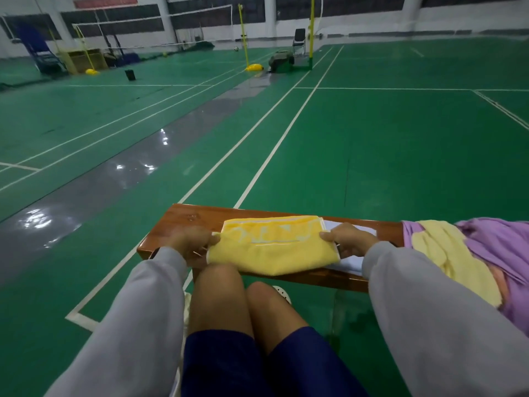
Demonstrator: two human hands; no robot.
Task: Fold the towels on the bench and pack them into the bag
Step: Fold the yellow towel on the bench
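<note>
A yellow towel (272,247) with pale lettering lies folded on the brown wooden bench (183,222) in front of my knees. My left hand (194,243) pinches its left edge. My right hand (347,239) pinches its right edge. Under the yellow towel's right end a white towel (350,263) shows. A heap of purple cloth (498,247) and a pale yellow towel (449,250) lies at the bench's right end. I cannot make out a bag among them.
Green court floor (372,153) with white lines spreads beyond the bench. A grey glossy strip (114,173) runs to the left. Far off stand net posts (243,32), a chair (299,41) and a small black bin (130,75).
</note>
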